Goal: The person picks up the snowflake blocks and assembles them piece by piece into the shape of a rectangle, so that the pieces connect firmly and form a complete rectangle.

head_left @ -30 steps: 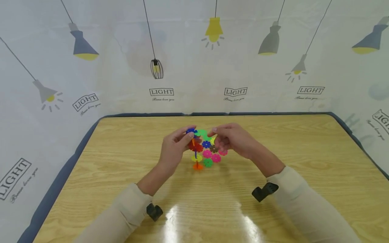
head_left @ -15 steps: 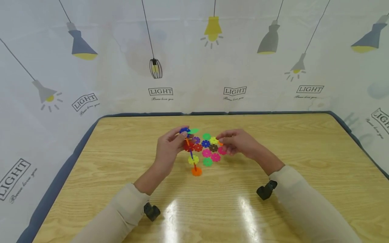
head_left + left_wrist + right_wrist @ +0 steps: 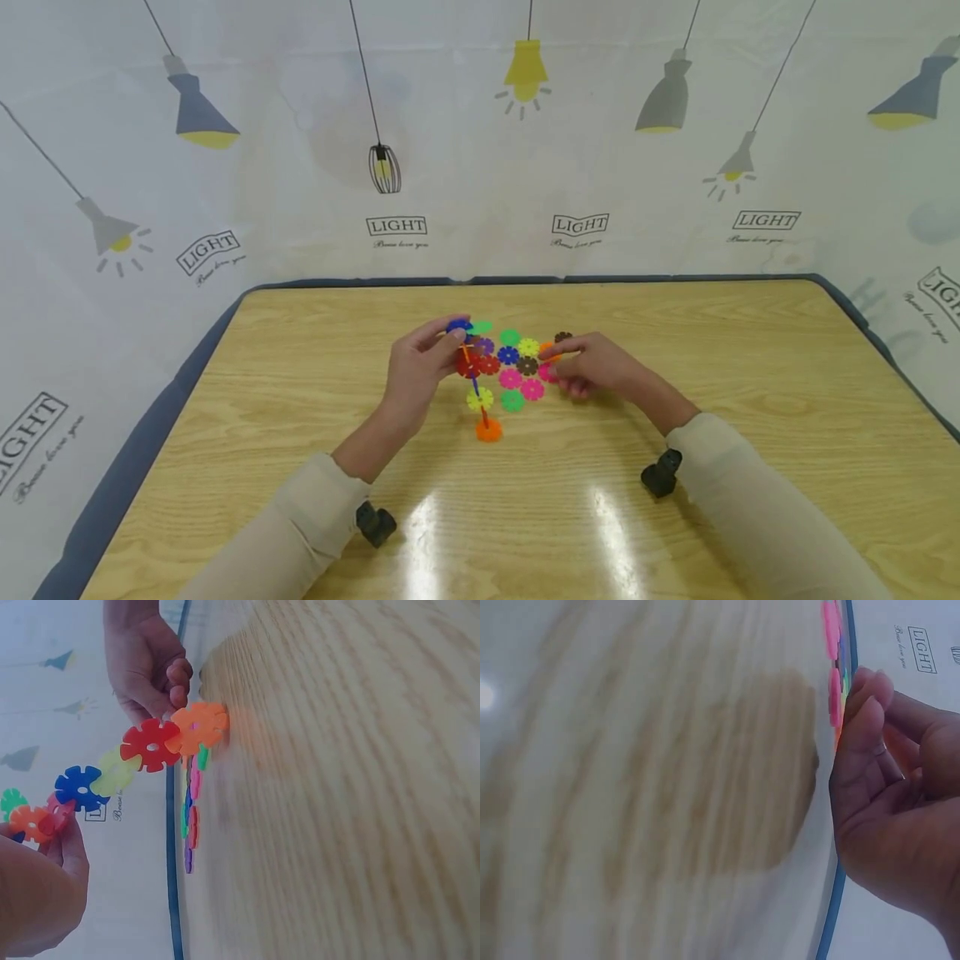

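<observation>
The left hand point(image 3: 415, 371) pinches the flower chain point(image 3: 480, 399) over the counter point(image 3: 300, 367). The right hand point(image 3: 603, 368) bends by loose flowers point(image 3: 512, 378), its grip hidden. A weak pinch could drop the chain.

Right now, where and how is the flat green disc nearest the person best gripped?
Probably pinch the green disc by its rim, coming from the person's side: it lies flat on the table, offering only a thin edge, and pink discs crowd its far side.
</observation>
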{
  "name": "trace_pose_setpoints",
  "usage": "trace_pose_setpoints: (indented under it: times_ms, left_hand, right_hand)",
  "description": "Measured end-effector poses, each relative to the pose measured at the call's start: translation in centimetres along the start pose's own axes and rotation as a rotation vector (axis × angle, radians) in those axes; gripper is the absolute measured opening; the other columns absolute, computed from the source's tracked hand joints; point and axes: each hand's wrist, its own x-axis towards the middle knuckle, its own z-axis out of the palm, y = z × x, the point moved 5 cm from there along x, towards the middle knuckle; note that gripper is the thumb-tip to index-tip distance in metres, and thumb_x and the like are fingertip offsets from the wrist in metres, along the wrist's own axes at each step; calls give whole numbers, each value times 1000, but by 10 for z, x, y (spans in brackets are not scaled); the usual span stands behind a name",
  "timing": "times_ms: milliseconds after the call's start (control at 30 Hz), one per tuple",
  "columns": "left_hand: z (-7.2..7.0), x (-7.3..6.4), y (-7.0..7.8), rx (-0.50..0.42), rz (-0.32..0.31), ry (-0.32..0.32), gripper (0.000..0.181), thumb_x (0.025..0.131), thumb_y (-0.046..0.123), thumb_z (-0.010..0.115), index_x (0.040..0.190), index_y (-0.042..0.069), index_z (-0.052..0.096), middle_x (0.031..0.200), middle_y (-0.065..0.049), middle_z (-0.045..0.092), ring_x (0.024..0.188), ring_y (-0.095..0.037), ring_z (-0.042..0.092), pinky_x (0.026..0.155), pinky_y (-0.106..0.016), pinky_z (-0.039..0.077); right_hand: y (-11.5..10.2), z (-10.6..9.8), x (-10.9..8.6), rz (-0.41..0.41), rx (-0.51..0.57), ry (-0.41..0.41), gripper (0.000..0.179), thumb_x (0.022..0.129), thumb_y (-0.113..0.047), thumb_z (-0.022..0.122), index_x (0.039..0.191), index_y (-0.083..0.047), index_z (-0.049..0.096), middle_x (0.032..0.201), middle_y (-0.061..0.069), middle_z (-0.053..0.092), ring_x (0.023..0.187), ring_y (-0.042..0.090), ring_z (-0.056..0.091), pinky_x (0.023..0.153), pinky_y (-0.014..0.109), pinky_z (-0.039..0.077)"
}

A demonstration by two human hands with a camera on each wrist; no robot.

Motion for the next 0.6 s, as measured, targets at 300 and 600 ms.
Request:
trace_pose_setpoints:
  times_ms: [300,600]
  left_hand:
    - [2,0,-2,-5,-6,-6,31,97,19,61,125,6,64,119,-20,65,106,-34,67,86,-32,56]
    - [5,-1,-3,15,-20,1,29,97,19,61,124,7,65,120,-25,63,110,-43,63,84,-32,57]
  right_hand:
    - [3,4,2,-26,-74,-7,36,93,-18,67,128,-9,64,66,8,62,48,14,53,48,27,48]
    - [2,5,4,-12,-166,6,25,92,-18,67,112,-4,63,65,7,63,48,15,54,48,27,49]
